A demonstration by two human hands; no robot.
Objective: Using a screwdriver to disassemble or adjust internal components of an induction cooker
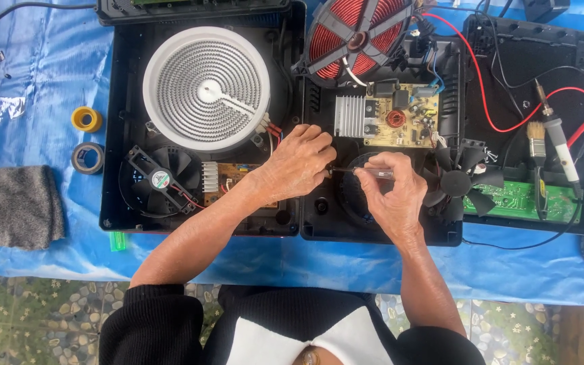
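An opened black cooktop casing lies on a blue sheet, with a white spiral heating element on the left and a red copper coil tipped up at the back. My right hand grips a clear-handled screwdriver, whose shaft points left. My left hand rests curled on the casing's middle divider, its fingertips touching the screwdriver's tip. A circuit board with a silver heat sink sits just behind both hands.
A small cooling fan sits left of my forearm; a loose black fan lies right of my hand. A brush, a soldering iron and a green board lie far right. Tape rolls and a grey cloth rest at left.
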